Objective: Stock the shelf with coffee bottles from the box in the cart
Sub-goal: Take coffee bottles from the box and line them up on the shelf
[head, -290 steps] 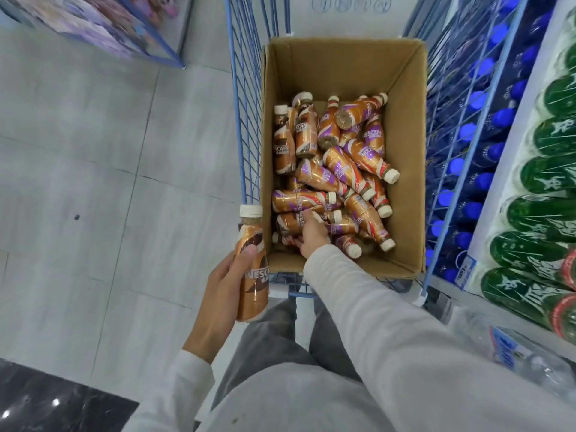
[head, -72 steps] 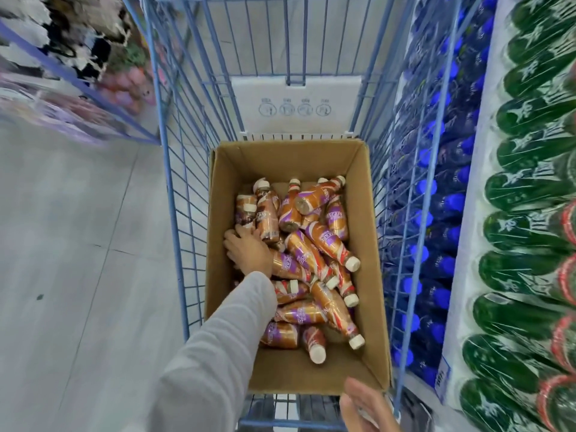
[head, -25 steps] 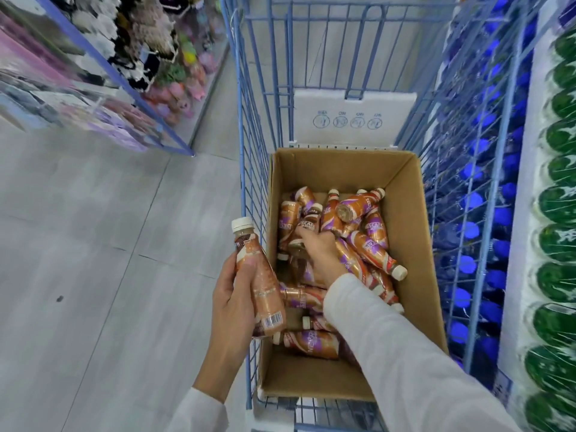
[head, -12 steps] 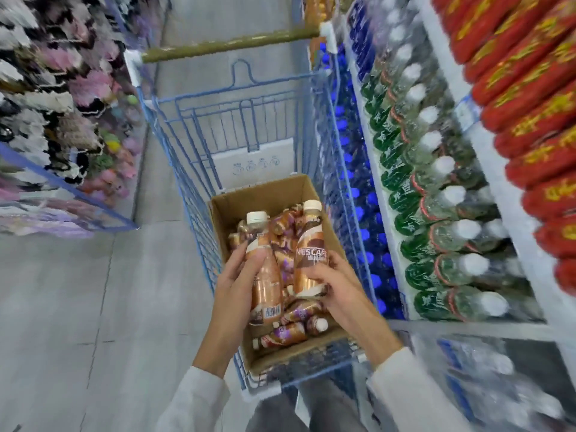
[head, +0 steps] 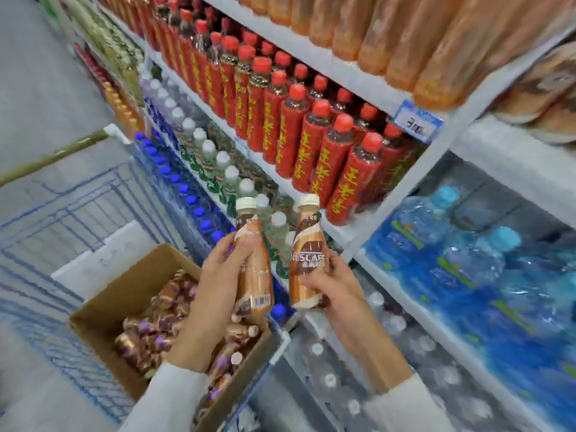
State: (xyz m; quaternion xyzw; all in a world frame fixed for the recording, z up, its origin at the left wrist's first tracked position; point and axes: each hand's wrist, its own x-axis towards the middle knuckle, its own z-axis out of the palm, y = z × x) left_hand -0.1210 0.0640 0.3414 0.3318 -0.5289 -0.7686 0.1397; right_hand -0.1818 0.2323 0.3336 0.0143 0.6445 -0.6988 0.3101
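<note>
"Which step is the person on?"

"Carrying. The left hand [head: 218, 275] grips a brown plastic coffee bottle with a cream cap [head: 253, 269] and the right hand [head: 332, 285] grips a matching bottle [head: 307, 263]. Both bottles are upright, above the open cardboard box [head: 121, 294] in the blue wire cart [head: 78, 207]."

"Next?"

"Likely finding the coffee's slot on the white shelf [head: 330, 63]. That slot isn't in view."
</note>
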